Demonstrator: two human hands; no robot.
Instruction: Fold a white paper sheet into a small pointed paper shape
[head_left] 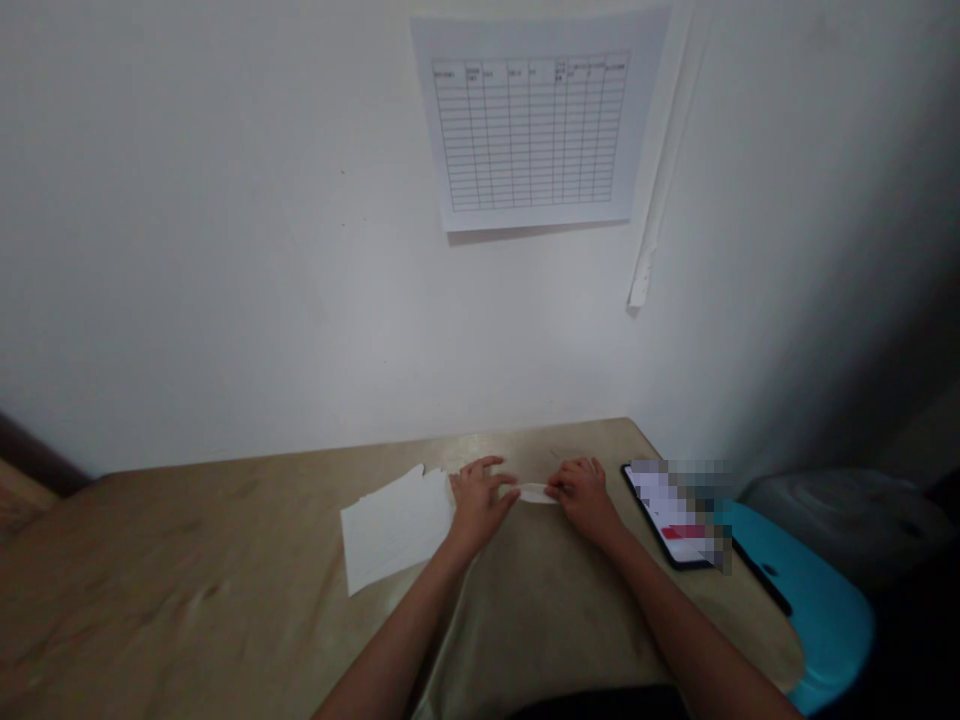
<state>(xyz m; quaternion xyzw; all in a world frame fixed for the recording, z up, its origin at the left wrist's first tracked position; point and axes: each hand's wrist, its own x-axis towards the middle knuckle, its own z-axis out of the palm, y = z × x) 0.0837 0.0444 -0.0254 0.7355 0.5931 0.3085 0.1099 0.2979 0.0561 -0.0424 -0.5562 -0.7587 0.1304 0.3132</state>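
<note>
A small white strip point(538, 493), seemingly paper, stretches between my two hands just above the brown table. My left hand point(480, 500) pinches its left end between thumb and forefinger, the other fingers spread. At the right end my right hand point(586, 495) grips it with thumb and fingertips. Beside my left hand lies a larger white sheet point(397, 530) with a torn, ragged upper edge, partly covered by that hand.
The brown table point(225, 560) meets a white wall. A phone point(675, 520) with a lit screen lies to the right, near a turquoise object point(817, 590) and a dark pen-like stick point(761, 578). A printed grid sheet point(536, 130) hangs on the wall.
</note>
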